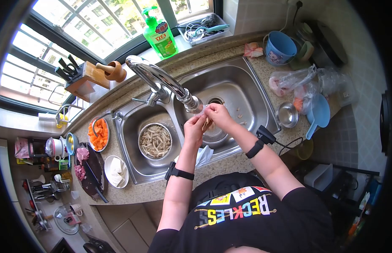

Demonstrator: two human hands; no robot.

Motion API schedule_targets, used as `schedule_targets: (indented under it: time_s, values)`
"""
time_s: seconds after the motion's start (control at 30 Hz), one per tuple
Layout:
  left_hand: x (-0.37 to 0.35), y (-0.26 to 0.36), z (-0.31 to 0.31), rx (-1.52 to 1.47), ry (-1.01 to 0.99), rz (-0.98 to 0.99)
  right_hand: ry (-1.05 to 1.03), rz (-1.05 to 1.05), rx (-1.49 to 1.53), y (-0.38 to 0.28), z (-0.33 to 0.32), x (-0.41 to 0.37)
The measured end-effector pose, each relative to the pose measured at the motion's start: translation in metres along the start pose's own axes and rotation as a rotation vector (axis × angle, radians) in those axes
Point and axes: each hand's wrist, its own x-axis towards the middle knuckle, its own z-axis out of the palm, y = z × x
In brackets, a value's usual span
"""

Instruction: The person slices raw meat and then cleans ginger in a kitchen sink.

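My left hand and my right hand meet just below the faucet, over the right-hand sink basin. The fingers of both are closed together in a pinch. Between them shows a bit of something small and brownish, too little to name. Under my hands stands a round metal bowl or strainer, partly covered by them. Left of my left hand, in the smaller basin, a metal bowl holds pale brown strips that look like mushrooms. A few small scraps lie on the right basin's floor.
On the left counter are orange cubes in a dish, white blocks in a bowl, and meat and a knife on a dark board. A blue dipper, small metal bowl and plastic bags stand right. Soap bottle behind.
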Motion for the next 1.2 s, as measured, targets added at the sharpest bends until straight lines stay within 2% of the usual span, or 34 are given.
schedule_targets:
  time_s: [0.03, 0.1, 0.13, 0.2, 0.33, 0.4, 0.43, 0.47, 0.53, 0.57, 0.6, 0.67, 0.73, 0.9, 1.0, 1.07, 1.13, 1.2]
  values:
    - [0.002, -0.001, -0.005, -0.036, -0.016, -0.002, -0.004, -0.004, 0.001, 0.003, -0.001, 0.002]
    - [0.002, -0.001, -0.009, -0.077, -0.024, 0.002, 0.013, 0.522, 0.603, -0.014, -0.008, 0.001]
    - [0.003, -0.001, -0.009, -0.12, -0.033, 0.004, 0.014, 0.52, 0.603, -0.013, -0.01, 0.003]
    - [0.006, -0.004, -0.013, -0.181, -0.036, 0.026, -0.073, 0.631, 0.803, -0.011, -0.014, 0.004]
    - [0.011, -0.008, -0.022, -0.306, 0.0, 0.061, -0.107, 0.557, 0.719, -0.01, -0.015, -0.001]
    - [0.016, -0.011, -0.027, -0.318, 0.009, 0.051, -0.076, 0.312, 0.4, -0.014, -0.008, -0.011]
    - [0.019, -0.013, -0.029, -0.328, 0.017, 0.039, -0.119, 0.114, 0.205, 0.001, -0.006, -0.012]
    - [0.019, -0.013, -0.028, -0.329, 0.019, 0.039, -0.12, 0.116, 0.204, 0.0, -0.004, -0.015]
    - [0.018, -0.013, -0.024, -0.317, -0.007, -0.011, -0.098, -0.274, -0.264, -0.002, 0.001, -0.02]
    - [0.019, -0.015, -0.025, -0.316, -0.006, -0.011, -0.108, -0.278, -0.421, -0.013, -0.001, -0.022]
    - [0.019, -0.018, -0.026, -0.366, -0.055, -0.056, -0.108, -0.277, -0.419, -0.009, 0.0, -0.021]
    - [0.017, -0.019, -0.027, -0.416, -0.098, -0.102, -0.107, -0.238, -0.12, 0.001, 0.003, -0.019]
    - [0.017, -0.015, -0.023, -0.393, -0.034, -0.151, -0.1, -0.18, -0.058, 0.006, 0.004, -0.018]
    - [0.022, -0.01, -0.022, -0.446, -0.017, -0.182, -0.099, -0.064, 0.165, 0.002, 0.002, -0.013]
    - [0.022, -0.002, -0.018, -0.436, 0.009, -0.125, 0.017, -0.04, 0.208, 0.003, 0.001, -0.01]
    - [0.016, 0.003, -0.01, -0.337, 0.06, -0.079, 0.034, 0.1, 0.297, -0.007, 0.0, -0.01]
    - [0.018, 0.002, -0.014, -0.405, 0.046, -0.094, 0.035, 0.15, 0.341, -0.012, -0.003, -0.012]
    - [0.018, 0.001, -0.018, -0.474, 0.026, -0.111, 0.086, 0.342, 0.637, -0.004, -0.016, -0.011]
